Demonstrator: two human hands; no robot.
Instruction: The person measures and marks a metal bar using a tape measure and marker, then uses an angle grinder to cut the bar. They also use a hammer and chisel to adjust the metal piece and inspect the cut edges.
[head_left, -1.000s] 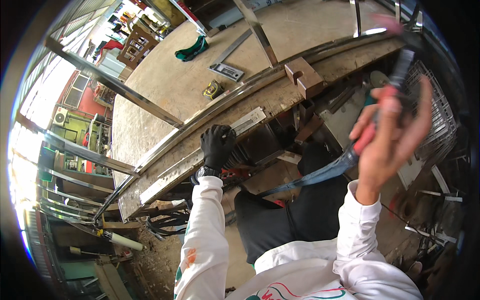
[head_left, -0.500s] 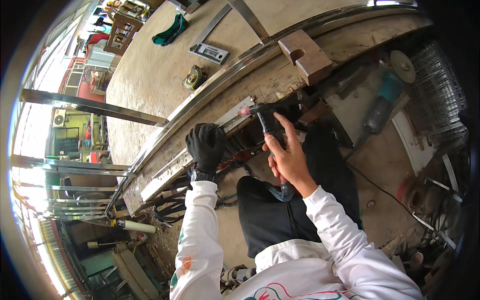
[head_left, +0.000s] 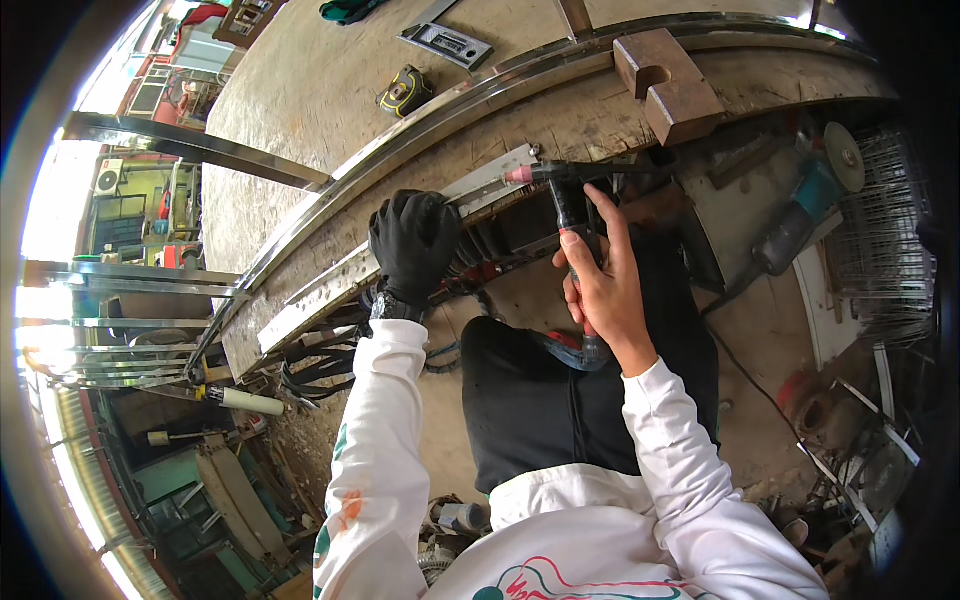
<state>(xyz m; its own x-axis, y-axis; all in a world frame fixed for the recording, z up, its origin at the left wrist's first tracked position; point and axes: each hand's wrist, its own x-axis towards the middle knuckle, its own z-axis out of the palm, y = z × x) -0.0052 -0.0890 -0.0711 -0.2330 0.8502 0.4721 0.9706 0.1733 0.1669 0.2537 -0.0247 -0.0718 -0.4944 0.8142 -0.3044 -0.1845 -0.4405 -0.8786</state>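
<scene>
My left hand (head_left: 412, 245), in a black glove, is closed with its fingers curled down over a pale metal strip (head_left: 325, 295) along the bench's near edge. Whether anything is inside that fist is hidden. My bare right hand (head_left: 608, 290) is wrapped round the black handle of a TIG welding torch (head_left: 570, 205), its index finger stretched out along it. The torch's pink nozzle points left, close to the strip's far right end. A long shiny metal frame (head_left: 400, 150) runs along the bench, just beyond the strip.
On the wooden bench (head_left: 290, 120) lie a tape measure (head_left: 405, 92), a square (head_left: 446, 43) and a green-black item (head_left: 348, 9). A notched metal block (head_left: 672, 88) sits near the edge. At right are an angle grinder (head_left: 785, 222) and wire mesh (head_left: 885, 230); metal tubes (head_left: 200, 150) jut out left.
My view has shifted, so the bench and its tools sit higher in the picture. Both hands keep about the same place against the bench, with the torch still in the right.
</scene>
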